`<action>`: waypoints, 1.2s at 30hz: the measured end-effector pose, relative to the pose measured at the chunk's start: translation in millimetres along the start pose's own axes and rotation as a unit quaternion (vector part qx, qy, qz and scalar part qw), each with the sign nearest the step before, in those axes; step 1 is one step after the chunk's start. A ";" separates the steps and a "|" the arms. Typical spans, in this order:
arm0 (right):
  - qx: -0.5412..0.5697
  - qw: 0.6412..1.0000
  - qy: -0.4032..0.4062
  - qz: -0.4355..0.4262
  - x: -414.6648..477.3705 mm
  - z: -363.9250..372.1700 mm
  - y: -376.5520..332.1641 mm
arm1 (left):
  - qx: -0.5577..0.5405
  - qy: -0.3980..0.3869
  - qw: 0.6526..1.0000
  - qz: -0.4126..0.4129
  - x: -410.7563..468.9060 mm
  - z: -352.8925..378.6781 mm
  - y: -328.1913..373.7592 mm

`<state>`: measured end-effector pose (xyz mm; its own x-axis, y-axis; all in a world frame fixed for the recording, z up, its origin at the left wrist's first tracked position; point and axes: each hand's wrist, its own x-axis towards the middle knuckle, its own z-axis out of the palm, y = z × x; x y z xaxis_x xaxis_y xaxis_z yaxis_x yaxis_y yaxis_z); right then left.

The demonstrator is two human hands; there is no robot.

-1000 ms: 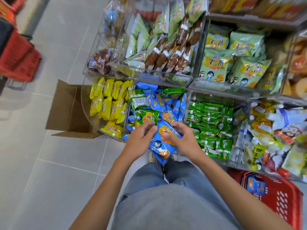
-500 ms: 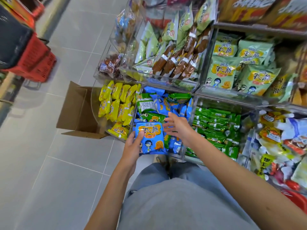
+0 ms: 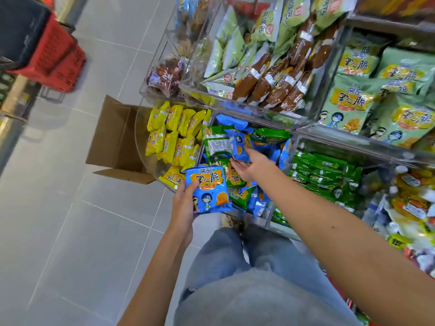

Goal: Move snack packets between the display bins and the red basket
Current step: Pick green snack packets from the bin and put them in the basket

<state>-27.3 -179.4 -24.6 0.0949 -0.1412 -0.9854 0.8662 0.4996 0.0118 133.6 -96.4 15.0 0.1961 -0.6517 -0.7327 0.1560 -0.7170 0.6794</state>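
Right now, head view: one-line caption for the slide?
Left hand holds a blue snack packet while the right hand pinches a second blue packet in the clear bin.

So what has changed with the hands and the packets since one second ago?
The right hand let go of the blue packet, reached deeper into the bin and now pinches a second packet. The left hand kept holding the blue packet. The cardboard box did not move.

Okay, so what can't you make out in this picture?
Head view only:
- Fingers of the left hand: hidden behind the blue packet it holds.
- Right hand: whether it grips the smaller blue packet is unclear.
- Red baskets, top left: blurred, cut off by the edge.
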 end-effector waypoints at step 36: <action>-0.403 0.872 -0.054 -0.273 -31.8 -73.4 57.9 | -0.014 -0.076 0.995 -0.056 -8.7 -2.6 -0.8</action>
<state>-16.2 -83.3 -5.0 -0.1406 -0.6040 -0.7845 0.1736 0.7651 -0.6201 134.3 -89.5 20.9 0.0281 -0.5991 -0.8002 0.1963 -0.7816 0.5921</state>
